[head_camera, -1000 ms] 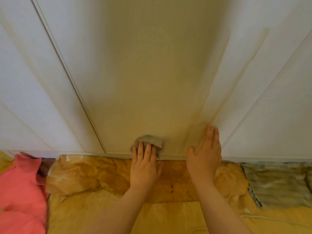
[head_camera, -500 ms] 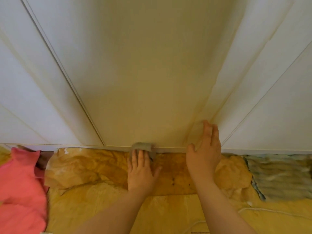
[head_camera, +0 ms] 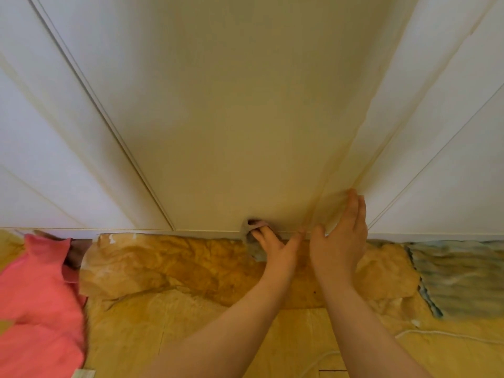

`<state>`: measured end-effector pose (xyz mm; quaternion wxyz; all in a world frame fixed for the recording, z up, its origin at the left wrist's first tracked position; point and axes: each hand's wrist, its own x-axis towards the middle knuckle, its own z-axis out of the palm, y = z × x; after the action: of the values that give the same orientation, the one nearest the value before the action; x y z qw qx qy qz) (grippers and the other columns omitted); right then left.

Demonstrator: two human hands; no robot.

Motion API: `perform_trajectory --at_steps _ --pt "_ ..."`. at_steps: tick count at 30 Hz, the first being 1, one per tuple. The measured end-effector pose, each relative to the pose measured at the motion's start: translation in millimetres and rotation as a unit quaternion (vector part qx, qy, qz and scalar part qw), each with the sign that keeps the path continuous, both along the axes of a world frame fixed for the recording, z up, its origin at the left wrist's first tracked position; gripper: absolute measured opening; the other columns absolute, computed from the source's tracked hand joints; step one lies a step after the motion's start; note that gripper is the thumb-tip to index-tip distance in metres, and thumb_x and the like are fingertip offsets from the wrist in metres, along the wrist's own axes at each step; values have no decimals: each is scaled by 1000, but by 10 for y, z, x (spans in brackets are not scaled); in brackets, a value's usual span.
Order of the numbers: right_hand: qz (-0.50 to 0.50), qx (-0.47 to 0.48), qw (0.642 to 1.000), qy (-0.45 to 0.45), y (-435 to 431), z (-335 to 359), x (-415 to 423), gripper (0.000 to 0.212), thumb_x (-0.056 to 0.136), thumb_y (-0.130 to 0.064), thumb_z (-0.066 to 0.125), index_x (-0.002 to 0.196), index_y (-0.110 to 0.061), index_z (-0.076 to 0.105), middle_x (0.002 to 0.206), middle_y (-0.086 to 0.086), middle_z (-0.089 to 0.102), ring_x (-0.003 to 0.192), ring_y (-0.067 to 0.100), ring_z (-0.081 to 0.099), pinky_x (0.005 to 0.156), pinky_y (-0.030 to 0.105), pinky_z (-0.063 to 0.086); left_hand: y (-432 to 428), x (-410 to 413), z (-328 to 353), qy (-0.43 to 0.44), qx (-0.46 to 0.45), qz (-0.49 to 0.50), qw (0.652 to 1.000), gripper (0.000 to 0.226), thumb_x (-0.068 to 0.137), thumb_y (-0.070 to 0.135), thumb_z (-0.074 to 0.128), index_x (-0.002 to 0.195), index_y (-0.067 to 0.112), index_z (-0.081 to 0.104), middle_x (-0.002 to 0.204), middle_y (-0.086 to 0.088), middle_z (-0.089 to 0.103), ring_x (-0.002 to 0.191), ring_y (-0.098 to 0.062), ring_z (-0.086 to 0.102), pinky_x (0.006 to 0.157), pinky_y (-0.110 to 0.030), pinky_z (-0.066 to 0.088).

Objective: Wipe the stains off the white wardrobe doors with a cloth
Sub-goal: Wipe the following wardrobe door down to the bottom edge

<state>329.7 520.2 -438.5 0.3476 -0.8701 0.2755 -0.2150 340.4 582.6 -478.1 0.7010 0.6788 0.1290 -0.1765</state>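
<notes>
The white wardrobe door [head_camera: 231,132] fills the upper view, its lower edge running just above the floor. My left hand [head_camera: 275,249] presses a small grey cloth [head_camera: 252,236] against the bottom edge of that door; the cloth is mostly hidden under my fingers and wraps below the edge. My right hand [head_camera: 341,238] lies flat with its fingers together on the door's right side, close beside the left hand. A seam between two doors runs up from near my right fingertips.
Crumpled yellow-brown covering [head_camera: 169,268] lies on the floor along the wardrobe base. A pink garment [head_camera: 35,296] sits at the left. A grey-blue ribbed mat [head_camera: 458,279] lies at the right, with a white cord [head_camera: 436,334] in front of it.
My left hand has slid the cloth rightward along the door's bottom edge, ending next to my right hand. The right hand has stayed pressed on the door.
</notes>
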Motion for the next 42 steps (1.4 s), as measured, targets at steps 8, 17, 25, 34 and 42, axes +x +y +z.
perform_trajectory --at_steps 8,17,25,34,42 --pt "-3 -14 999 -40 -69 47 -83 77 81 0 54 147 -17 18 155 4 15 140 22 16 112 37 14 219 255 -132 93 -98 150 979 115 69 29 78 150 28 -3 158 4 2 139 -30 25 110 -52 30" --pt "8 -14 998 -53 -36 185 -80 76 82 0 52 147 -17 17 155 3 14 141 18 14 111 30 10 -146 155 220 23 -110 123 986 111 76 36 75 151 19 -4 154 11 -9 140 -9 14 113 -30 15" --pt "-18 1 999 -40 -144 256 -189 76 84 -1 51 148 -21 16 155 2 13 140 21 16 111 39 15 110 260 448 20 -96 207 973 97 87 30 64 151 21 -9 157 12 -13 142 -23 16 114 -47 24" --pt "6 -1 999 -51 1 435 -181 77 81 -1 52 147 -18 16 155 3 13 140 20 16 111 34 15 -27 125 562 -72 -21 127 989 109 77 38 66 150 19 -12 155 9 -22 144 -12 -1 116 -32 9" --pt "2 -8 998 -58 -88 608 -304 76 84 -2 50 148 -22 14 156 1 11 141 19 14 111 38 15 246 44 707 -327 258 25 909 84 86 52 43 147 24 -7 151 5 -22 137 -16 -23 112 -32 -8"
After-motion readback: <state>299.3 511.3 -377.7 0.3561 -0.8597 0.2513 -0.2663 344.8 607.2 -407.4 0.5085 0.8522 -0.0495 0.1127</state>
